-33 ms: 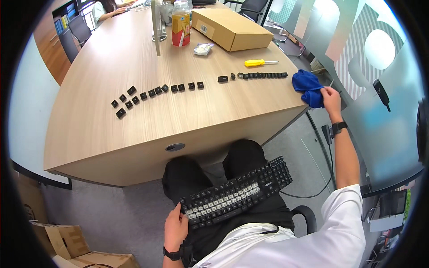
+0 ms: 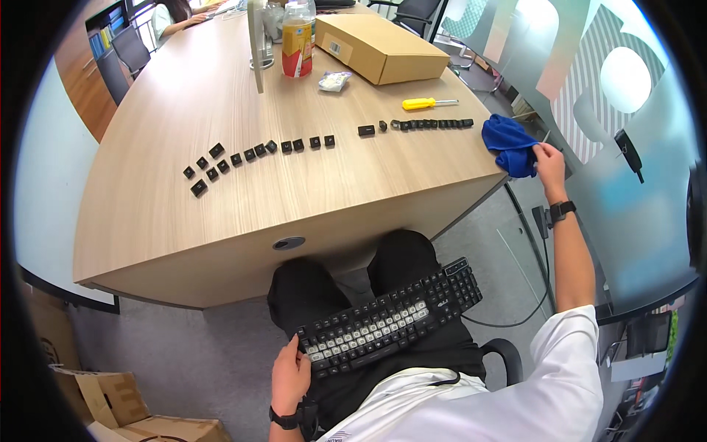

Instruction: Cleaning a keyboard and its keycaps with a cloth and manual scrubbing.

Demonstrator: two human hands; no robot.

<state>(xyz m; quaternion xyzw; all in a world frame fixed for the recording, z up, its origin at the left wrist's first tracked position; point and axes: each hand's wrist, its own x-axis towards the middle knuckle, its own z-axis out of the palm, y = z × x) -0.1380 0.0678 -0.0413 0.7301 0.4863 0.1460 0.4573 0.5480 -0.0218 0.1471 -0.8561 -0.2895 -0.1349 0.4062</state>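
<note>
A black keyboard (image 2: 359,362) rests slanted across my lap, with white switches or keys showing in its middle rows. My left hand (image 2: 290,374) grips its left end, the thumb and fingers at the edge. Over at the table's right corner lies a crumpled blue cloth (image 2: 508,136). The fingers of my right hand (image 2: 549,163) pinch its right edge while most of the cloth stays on the tabletop. Loose black keycaps (image 2: 236,159) form a curved line on the left half of the table (image 2: 346,188); another row of small black keycaps (image 2: 433,124) runs near the cloth.
Beyond the right row lies a yellow-handled screwdriver (image 2: 420,104). Farther back are a cardboard box (image 2: 390,55), a bottle (image 2: 297,51) and a small packet (image 2: 334,81). The keyboard's cable (image 2: 508,324) hangs at my right. Another person (image 2: 173,22) sits at the far left.
My right hand has shifted very slightly to the right, its fingers still at the cloth's edge. The left hand and keyboard look unmoved.
</note>
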